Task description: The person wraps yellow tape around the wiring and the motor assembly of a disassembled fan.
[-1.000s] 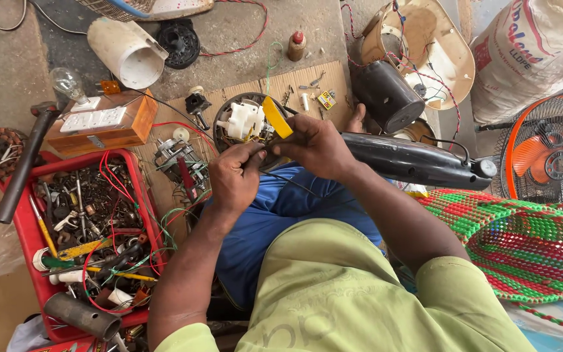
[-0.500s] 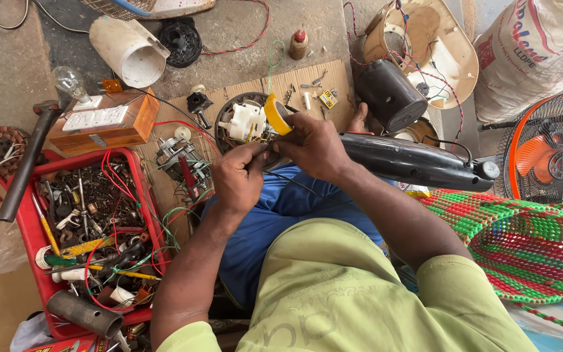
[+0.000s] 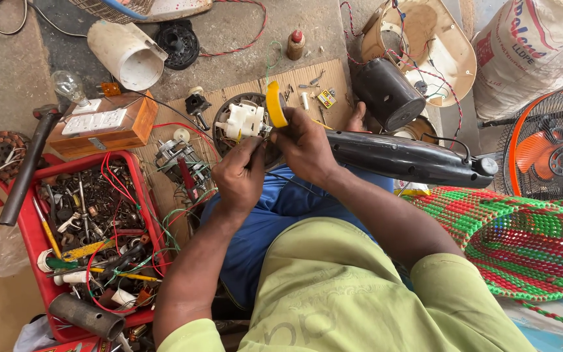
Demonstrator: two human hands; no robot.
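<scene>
- White plastic switch block (image 3: 245, 121) with short wires sits at the fingertips of both hands, held up just in front of a round dark motor part that lies on the cardboard sheet (image 3: 294, 88).
- Left hand (image 3: 239, 177) is just below the switch block; its fingers (image 3: 253, 148) are pinched together at the block's lower right edge, where thin wires come out. Whether they grip the block itself or only the wires cannot be told.
- Right hand (image 3: 306, 146) is to the right of the switch block, fingers curled shut around a yellow-handled tool (image 3: 275, 104), whose handle stands up just beside the block.
- Long black fan housing (image 3: 412, 160) stretches away to the right of the switch block, lying across the person's lap, with the right wrist resting against it.
- Red tray (image 3: 139, 189) lies well to the lower left of the switch block, filled with screws, wires, pencils and small metal parts.
- Wooden socket board (image 3: 102, 130) with white outlets and a clear light bulb (image 3: 70, 86) sits to the left of the switch block.
- White pipe section (image 3: 125, 53) lies on the floor to the upper left of the switch block.
- Orange-bladed fan (image 3: 552, 150) behind a wire grille stands far to the right of the switch block.
</scene>
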